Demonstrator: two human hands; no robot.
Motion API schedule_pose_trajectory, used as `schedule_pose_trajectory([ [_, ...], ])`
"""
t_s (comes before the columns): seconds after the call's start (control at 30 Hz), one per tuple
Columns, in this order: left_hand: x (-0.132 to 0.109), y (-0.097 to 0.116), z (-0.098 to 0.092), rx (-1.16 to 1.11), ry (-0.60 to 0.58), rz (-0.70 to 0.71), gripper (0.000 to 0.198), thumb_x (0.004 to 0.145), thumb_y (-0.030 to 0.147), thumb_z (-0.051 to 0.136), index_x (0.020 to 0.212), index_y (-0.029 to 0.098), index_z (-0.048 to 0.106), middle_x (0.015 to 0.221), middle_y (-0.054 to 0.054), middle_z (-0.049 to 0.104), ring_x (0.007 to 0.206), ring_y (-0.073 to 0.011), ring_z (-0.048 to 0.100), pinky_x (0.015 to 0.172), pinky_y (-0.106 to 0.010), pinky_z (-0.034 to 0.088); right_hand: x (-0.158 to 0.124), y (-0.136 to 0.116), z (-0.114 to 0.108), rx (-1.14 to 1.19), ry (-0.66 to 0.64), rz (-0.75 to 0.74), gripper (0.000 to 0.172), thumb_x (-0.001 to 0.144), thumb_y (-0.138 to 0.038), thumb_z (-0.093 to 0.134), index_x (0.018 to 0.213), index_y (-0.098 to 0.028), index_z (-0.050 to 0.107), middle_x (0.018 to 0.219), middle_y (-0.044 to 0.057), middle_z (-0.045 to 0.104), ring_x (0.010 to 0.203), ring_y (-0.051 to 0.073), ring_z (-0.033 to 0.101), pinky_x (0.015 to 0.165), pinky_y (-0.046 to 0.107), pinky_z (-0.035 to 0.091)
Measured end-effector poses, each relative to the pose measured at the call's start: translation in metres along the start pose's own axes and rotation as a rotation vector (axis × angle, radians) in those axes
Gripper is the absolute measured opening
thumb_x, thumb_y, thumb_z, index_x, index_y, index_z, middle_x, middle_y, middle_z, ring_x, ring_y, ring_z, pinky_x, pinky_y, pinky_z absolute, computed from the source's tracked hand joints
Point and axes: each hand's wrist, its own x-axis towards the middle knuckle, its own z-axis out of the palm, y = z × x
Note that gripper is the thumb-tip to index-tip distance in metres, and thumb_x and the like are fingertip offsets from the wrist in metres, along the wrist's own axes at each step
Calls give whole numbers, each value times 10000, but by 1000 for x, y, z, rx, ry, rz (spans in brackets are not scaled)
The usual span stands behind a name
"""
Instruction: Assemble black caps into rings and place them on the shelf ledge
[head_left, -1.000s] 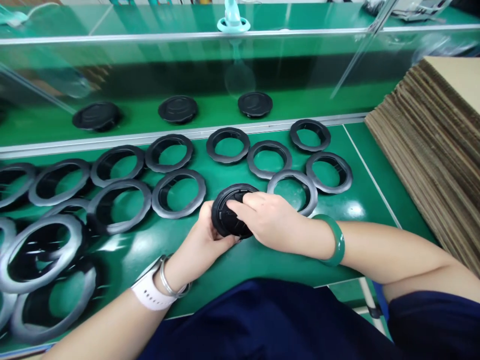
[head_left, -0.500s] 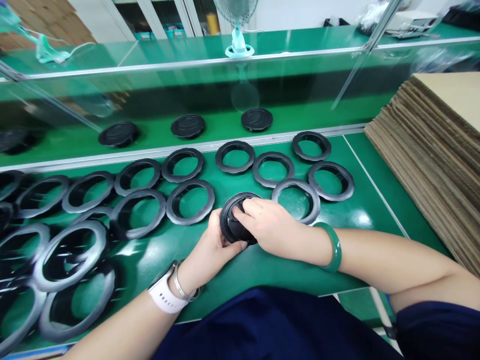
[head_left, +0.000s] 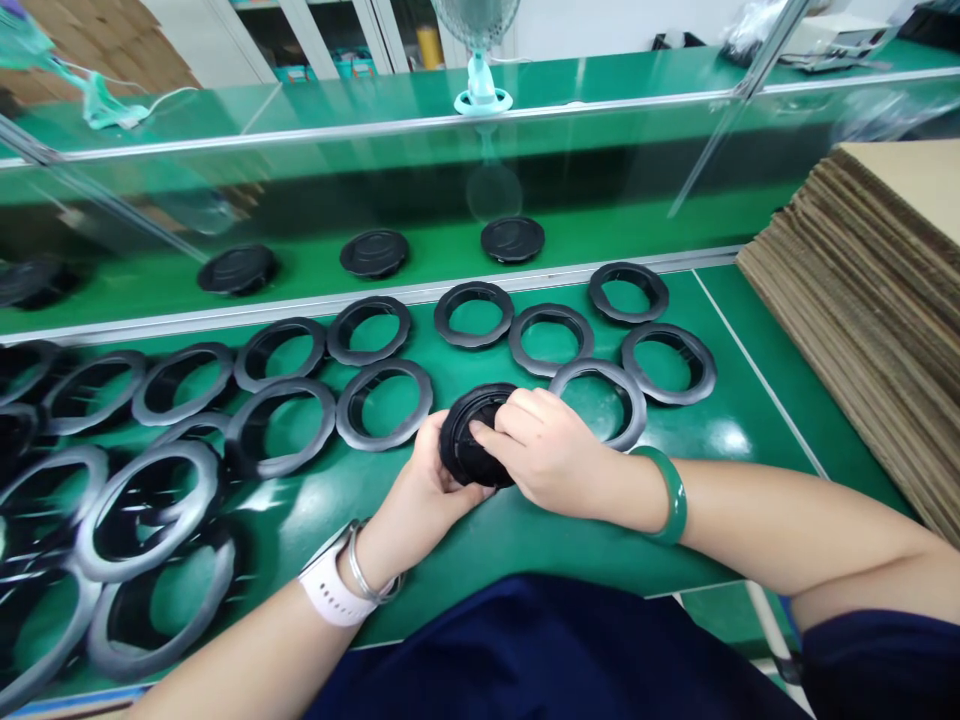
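Both my hands hold one round black plastic part tilted up off the green table. My left hand cups its lower left edge, fingers curled round the rim. My right hand lies over its right side with fingertips pressed on its face. A white watch and a silver bangle are on my left wrist, a green bangle on my right. Several black open rings lie flat in rows around the hands.
Three closed black discs sit on the green conveyor belt beyond a metal rail. A tall stack of flat cardboard fills the right side. A small fan stands on the upper shelf. More rings crowd the left.
The view has tilted up and the scene sits slightly lower and to the right. My right fingers have shifted a little on the black part; both hands still grip it.
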Motion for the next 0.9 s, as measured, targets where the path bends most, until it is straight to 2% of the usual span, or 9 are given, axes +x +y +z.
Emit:
schedule_pose_trajectory([
  [0.17, 0, 3, 0, -26, -25, -3, 712, 750, 216, 838, 1273, 291, 360, 1127, -3, 562, 990, -180, 633, 847, -338, 566, -2, 0, 0, 11, 43, 1, 316, 967, -132, 397, 1122, -67, 665, 796, 85, 525, 754, 218, 378, 675, 372, 327],
  [0.4, 2, 11, 1, -85, -74, -95, 581, 731, 221, 845, 1087, 237, 386, 994, 10, 588, 897, -183, 661, 808, -367, 582, -5, 3, 1, -6, 73, -59, 230, 953, -140, 433, 920, -121, 659, 744, 54, 455, 712, 203, 344, 632, 358, 246],
  [0.63, 2, 10, 1, -180, -141, -109, 556, 765, 201, 827, 1083, 236, 372, 968, 27, 605, 801, -150, 689, 759, -345, 612, -5, 9, 2, 20, 139, -135, 189, 939, -139, 473, 859, -133, 644, 733, 44, 451, 715, 196, 350, 625, 354, 218],
  [0.9, 2, 18, 5, -93, -93, -135, 547, 744, 177, 809, 1113, 236, 409, 966, 23, 588, 759, -127, 673, 699, -292, 617, -5, 3, 4, -2, 8, 39, 179, 913, -156, 526, 770, -151, 633, 729, 50, 482, 732, 197, 366, 657, 349, 270],
])
